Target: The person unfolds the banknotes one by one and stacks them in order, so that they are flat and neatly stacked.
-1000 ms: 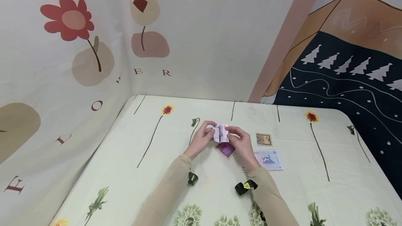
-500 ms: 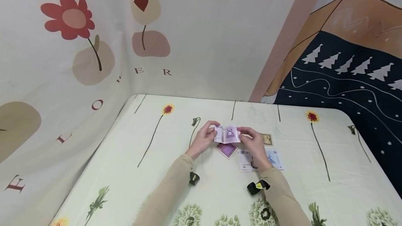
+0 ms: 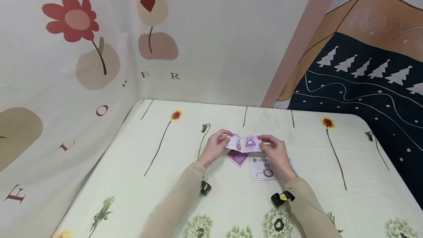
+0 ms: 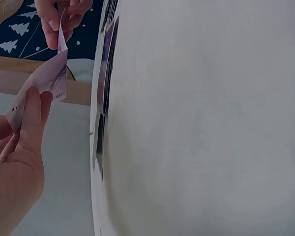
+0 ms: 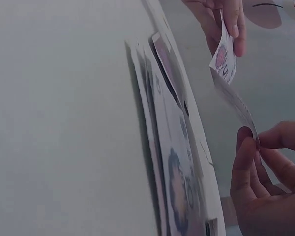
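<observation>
Held up over the table, a pale purple toy banknote (image 3: pixel 252 142) with a cartoon figure and a 5 spans both hands. My left hand (image 3: pixel 214 148) pinches its left end between thumb and fingers, and my right hand (image 3: pixel 277 154) pinches the right end. A crease bends the note near its middle, clearly seen in the right wrist view, where the note (image 5: pixel 225 61) kinks between the hands. Below it lies a darker purple card (image 3: pixel 238 158), its top covered by the note. A few larger notes marked 10 (image 3: pixel 259 170) lie stacked, partly hidden by my right hand and forearm.
The table is covered with a flowered cloth (image 3: pixel 172 150). Behind it hangs a pale curtain (image 3: pixel 211 47), with a dark tree-patterned cloth (image 3: pixel 363 91) at the right. Black wrist straps (image 3: pixel 205 188) sit at both sleeves.
The folded note has been spread open as my right hand moved right, away from the nearly still left hand. My right hand now covers most of the small brown card.
</observation>
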`<state>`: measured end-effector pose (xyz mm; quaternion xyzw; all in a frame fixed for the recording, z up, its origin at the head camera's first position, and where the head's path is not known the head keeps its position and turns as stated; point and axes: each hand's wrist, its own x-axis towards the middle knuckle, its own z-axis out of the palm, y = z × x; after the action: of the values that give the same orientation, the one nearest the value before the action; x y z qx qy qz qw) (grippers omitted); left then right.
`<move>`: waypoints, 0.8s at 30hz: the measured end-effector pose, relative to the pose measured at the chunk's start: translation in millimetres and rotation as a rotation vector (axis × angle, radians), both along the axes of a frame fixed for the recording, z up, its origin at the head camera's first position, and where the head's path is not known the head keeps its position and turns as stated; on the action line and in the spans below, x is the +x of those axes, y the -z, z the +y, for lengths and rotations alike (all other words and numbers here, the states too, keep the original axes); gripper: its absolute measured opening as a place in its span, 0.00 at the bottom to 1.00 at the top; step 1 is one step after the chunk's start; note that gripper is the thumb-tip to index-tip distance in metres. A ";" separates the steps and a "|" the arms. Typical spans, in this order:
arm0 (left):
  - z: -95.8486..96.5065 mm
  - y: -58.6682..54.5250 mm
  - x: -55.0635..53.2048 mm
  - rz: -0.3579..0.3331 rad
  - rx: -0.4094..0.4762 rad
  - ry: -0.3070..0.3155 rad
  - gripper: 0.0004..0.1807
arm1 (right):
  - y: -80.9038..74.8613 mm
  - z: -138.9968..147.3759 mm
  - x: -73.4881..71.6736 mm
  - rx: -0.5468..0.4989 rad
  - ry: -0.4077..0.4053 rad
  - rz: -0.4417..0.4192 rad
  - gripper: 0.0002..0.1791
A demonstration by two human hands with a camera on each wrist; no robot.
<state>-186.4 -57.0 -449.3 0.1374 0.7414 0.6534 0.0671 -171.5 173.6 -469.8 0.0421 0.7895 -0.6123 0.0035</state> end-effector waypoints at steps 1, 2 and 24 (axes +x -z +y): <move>0.9 1.8 -0.5 0.002 0.003 -0.003 0.12 | -0.4 2.3 0.1 0.009 -0.001 0.004 0.16; 1.9 5.1 -1.7 -0.002 0.002 -0.007 0.12 | -0.6 4.5 0.3 0.020 -0.003 0.004 0.16; 26.6 13.6 -0.2 0.015 -0.155 0.013 0.11 | -1.7 52.4 11.4 0.164 -0.084 0.015 0.15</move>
<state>-186.5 -30.4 -462.9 0.1413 0.7893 0.5927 0.0763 -160.1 226.0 -468.1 0.0048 0.8382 -0.5450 0.0198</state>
